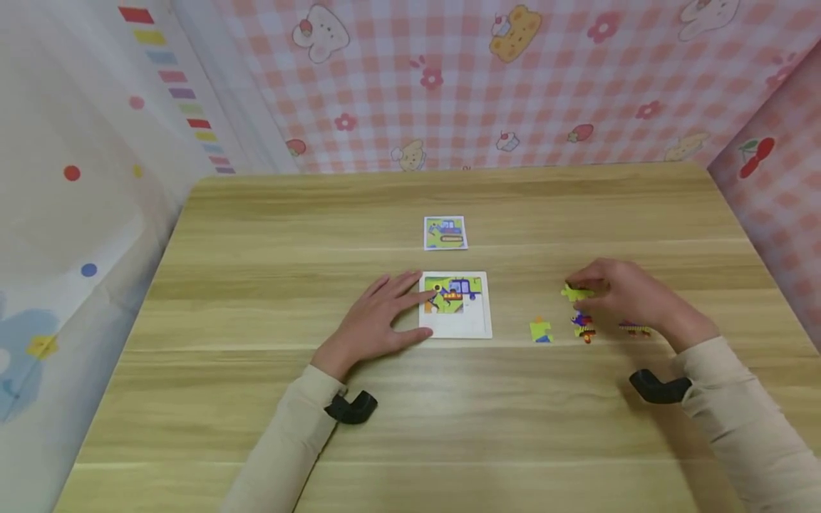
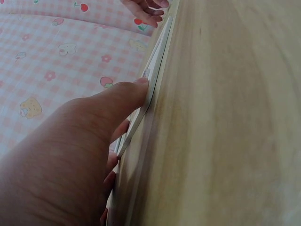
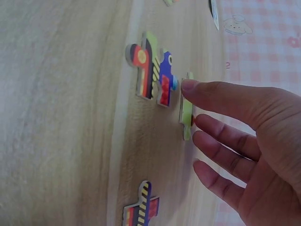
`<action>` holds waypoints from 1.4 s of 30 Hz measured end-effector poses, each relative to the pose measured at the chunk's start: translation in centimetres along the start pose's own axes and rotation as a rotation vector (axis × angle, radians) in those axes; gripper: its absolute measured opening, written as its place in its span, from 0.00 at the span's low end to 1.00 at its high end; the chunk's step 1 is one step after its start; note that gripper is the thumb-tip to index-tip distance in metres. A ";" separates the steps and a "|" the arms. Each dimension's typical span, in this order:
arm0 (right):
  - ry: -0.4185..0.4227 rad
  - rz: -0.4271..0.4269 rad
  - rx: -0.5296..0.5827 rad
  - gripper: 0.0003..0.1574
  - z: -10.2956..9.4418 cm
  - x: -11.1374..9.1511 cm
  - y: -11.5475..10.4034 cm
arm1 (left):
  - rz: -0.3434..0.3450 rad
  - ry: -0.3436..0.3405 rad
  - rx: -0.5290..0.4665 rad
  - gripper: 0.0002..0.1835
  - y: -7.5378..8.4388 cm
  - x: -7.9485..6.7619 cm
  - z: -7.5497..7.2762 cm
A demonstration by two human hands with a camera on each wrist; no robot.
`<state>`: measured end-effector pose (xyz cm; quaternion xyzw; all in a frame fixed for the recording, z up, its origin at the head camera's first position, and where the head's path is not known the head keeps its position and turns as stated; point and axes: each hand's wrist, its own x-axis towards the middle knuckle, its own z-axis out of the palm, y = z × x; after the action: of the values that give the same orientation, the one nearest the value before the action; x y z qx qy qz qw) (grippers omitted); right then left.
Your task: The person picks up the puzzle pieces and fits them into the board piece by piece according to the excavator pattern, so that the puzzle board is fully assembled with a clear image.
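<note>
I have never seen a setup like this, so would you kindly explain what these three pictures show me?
There is no machine here, only a person's bare left hand and right hand. The widest picture comes from a camera worn on the head, looking forward and down. The other two come from cameras on the wrists, each watching its own hand, which is why the table looks tilted in them.

On it lie a small picture card, a partly filled puzzle board and some loose pieces. The left hand rests on the board's left side; the right pinches a green piece.
</note>
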<state>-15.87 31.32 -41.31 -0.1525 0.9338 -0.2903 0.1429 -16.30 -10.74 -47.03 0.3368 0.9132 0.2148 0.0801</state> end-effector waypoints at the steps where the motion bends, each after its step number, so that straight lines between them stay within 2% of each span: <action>1: 0.000 0.001 0.004 0.25 0.0 0.0 0.1 | -0.002 0.000 -0.002 0.38 0.0 0.0 0.1; 12: 0.001 0.011 -0.010 0.26 0.0 0.0 0.5 | 0.009 0.011 0.000 0.38 -0.1 0.0 0.1; 21: 0.011 -0.026 -0.044 0.25 0.1 0.0 0.7 | 0.006 0.006 0.000 0.38 -0.1 -0.1 0.1; 42: 0.010 0.009 -0.035 0.25 0.0 0.1 0.5 | 0.007 -0.001 -0.006 0.38 -0.1 0.0 -0.2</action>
<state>-16.06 31.72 -41.60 -0.1492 0.9401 -0.2742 0.1367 -16.43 -10.90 -46.92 0.3397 0.9114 0.2177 0.0809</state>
